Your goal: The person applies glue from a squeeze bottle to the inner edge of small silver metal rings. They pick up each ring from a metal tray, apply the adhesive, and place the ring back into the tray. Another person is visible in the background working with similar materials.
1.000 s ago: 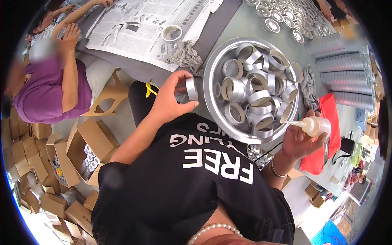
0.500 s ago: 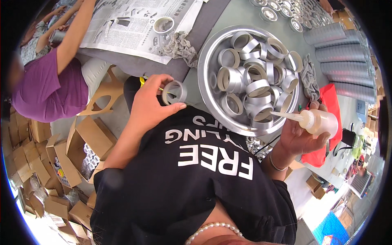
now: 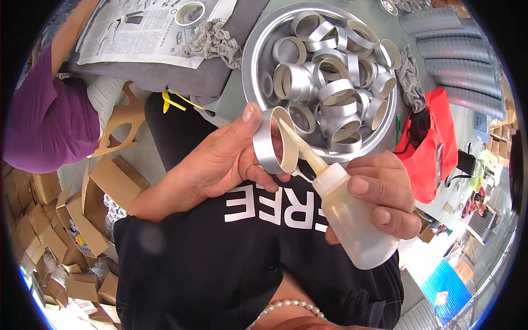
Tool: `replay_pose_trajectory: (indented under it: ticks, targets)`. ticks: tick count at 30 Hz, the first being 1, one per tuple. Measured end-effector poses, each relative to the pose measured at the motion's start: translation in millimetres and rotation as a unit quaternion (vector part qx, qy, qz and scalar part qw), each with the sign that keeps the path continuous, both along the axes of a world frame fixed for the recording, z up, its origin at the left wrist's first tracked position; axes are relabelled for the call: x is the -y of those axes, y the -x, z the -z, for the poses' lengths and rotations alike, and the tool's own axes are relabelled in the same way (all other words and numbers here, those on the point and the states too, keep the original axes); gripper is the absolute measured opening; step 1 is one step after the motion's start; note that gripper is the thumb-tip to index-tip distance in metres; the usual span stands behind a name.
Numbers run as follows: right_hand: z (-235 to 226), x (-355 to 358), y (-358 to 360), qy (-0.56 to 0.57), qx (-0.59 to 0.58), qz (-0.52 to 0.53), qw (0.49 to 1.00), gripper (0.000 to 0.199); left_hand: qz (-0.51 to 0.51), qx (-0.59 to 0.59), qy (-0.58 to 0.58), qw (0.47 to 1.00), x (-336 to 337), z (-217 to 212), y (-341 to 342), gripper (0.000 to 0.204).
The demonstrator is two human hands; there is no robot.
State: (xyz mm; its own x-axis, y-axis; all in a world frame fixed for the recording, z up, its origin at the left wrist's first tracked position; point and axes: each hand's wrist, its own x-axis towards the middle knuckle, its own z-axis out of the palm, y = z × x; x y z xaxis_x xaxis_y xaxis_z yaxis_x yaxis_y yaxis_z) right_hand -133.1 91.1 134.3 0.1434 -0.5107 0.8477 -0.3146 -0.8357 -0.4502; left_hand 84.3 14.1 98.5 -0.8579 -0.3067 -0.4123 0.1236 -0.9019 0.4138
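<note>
A short silver ring [image 3: 264, 146] with a beige inner wall is pinched between the thumb and fingers of my left hand [image 3: 220, 165], in front of my chest. My right hand [image 3: 384, 190] is wrapped round a translucent squeeze bottle [image 3: 360, 234], tilted up to the left. Its long tapered nozzle [image 3: 309, 154] points into the ring's opening, the tip close to the inner wall; contact is hard to judge. Beyond both hands, a round metal basin [image 3: 249, 60] holds a heap of similar silver rings [image 3: 336, 91].
Left of the basin, a newspaper [image 3: 148, 44] carries one more ring [image 3: 190, 14] and a crumpled grey rag [image 3: 214, 45]. Right of it are another rag [image 3: 410, 80], a red bag [image 3: 435, 146] and stacked silver tubes [image 3: 462, 69]. A person in purple [image 3: 52, 124] sits at left, above cardboard boxes [image 3: 85, 223].
Both hands have come together: the left moved right with the ring, the right moved left and nearer with the bottle. The nozzle now reaches into the ring. The view has shifted slightly.
</note>
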Motion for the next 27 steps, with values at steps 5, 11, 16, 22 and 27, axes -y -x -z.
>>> replay_pose_trajectory:
  ticks: [5, 11, 16, 22, 27]
  targets:
    - [6.0, 0.0, -1.6, 0.034, -0.021, 0.053, 0.998, 0.036, -0.004, 0.034, 0.079, 0.996, -0.1, -14.7, 3.6, 0.081]
    - [5.5, -0.5, 1.6, 0.026, -0.006, 0.039, 0.999, 0.035, -0.059, 0.050, 0.201, 0.977, -0.3, -13.4, 3.0, 0.080]
    - [0.4, 0.3, 2.7, -0.006, 0.016, 0.029, 0.999, 0.049, -0.094, 0.008, 0.278, 0.956, 2.2, -15.5, 3.2, 0.071]
    - [-4.3, -8.5, 15.4, -0.120, 0.039, 0.028, 0.992, 0.059, -0.143, 0.026, 0.519, 0.842, 1.8, -12.8, 4.6, 0.076]
    - [-15.1, -28.1, 15.9, -0.258, 0.075, 0.096, 0.958, 0.055, -0.128, 0.039, 0.632, 0.764, 5.0, -16.2, 2.4, 0.070]
